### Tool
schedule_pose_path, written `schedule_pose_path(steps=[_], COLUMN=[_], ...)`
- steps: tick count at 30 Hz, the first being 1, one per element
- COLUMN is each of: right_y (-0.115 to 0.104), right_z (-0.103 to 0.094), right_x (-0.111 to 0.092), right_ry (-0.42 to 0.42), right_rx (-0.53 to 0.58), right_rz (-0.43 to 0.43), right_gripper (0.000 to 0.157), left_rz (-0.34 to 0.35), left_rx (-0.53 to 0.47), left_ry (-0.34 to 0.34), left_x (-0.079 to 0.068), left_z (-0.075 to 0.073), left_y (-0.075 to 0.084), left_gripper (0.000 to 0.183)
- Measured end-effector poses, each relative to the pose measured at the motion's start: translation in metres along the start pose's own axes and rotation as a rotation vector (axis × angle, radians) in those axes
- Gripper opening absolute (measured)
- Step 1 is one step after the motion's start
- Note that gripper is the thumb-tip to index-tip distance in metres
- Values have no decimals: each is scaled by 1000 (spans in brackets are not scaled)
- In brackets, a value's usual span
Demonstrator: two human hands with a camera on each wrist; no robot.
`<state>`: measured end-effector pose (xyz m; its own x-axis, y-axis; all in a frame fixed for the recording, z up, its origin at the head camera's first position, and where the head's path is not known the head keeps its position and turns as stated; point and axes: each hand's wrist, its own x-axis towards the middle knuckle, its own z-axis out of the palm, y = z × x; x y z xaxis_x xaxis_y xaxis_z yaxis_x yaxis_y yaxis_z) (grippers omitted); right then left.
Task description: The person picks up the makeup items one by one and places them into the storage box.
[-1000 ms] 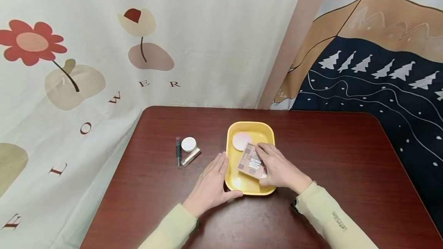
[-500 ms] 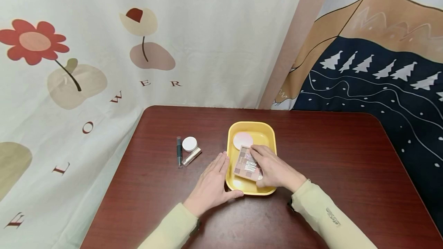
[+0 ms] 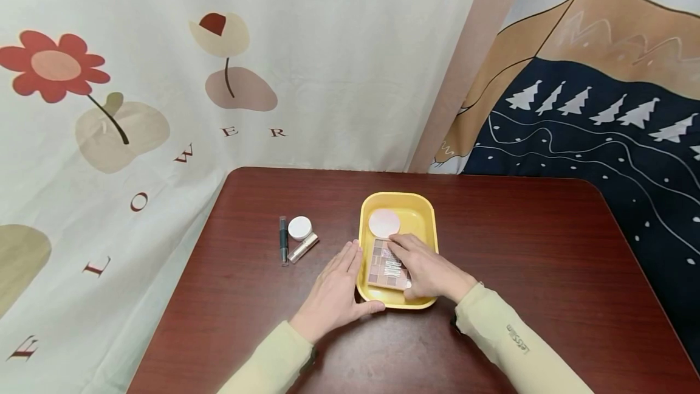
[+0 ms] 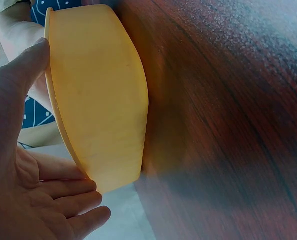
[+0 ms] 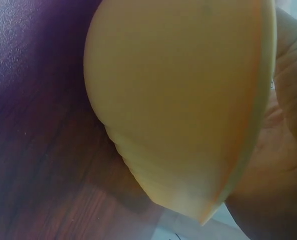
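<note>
A yellow tray [image 3: 418, 214] stands on the table, and its outer wall [image 4: 98, 95] fills the middle of the left wrist view. Inside it, at the back left, lies a pale pink round disc [image 3: 384, 223]. My right hand [image 3: 429, 269] holds an eyeshadow palette [image 3: 380, 265] by its right side, low in the tray just in front of the disc. In the right wrist view the tray's wall hides the palette and most of that hand. My left hand [image 3: 335, 293] rests with straight fingers against the tray's left rim, thumb out along the front corner.
Left of the tray, a dark green double-ended stick [image 3: 283, 241], a white round jar [image 3: 299, 228] and a pale metallic tube [image 3: 303, 248] lie close together on the dark red table [image 3: 508, 230]. Printed curtains [image 3: 350, 65] hang behind the table.
My right hand has moved slightly left and lowered the palette in the tray, turning it straighter, so the pink disc shows whole. My left hand has stayed at the rim.
</note>
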<state>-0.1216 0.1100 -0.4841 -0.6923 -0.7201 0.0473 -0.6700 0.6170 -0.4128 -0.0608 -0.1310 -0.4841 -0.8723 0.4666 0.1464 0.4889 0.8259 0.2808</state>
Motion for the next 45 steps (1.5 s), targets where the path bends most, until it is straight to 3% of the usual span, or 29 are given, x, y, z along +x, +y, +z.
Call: schedule_pose_path(steps=[8,18,45], right_y=[-3,-4,-4], right_z=[2,6,19], right_x=[3,7,8], right_ry=[-44,-41,-69], right_rx=[15,-6,-145], right_rz=[25,3,41], right_gripper=[105,102,101], left_rz=[3,3,-5], left_rx=[-1,-3,-15], left_ry=[3,5,-2], left_x=[0,0,-1], left_z=[0,1,2], left_y=[0,0,-1], left_gripper=[114,115,115])
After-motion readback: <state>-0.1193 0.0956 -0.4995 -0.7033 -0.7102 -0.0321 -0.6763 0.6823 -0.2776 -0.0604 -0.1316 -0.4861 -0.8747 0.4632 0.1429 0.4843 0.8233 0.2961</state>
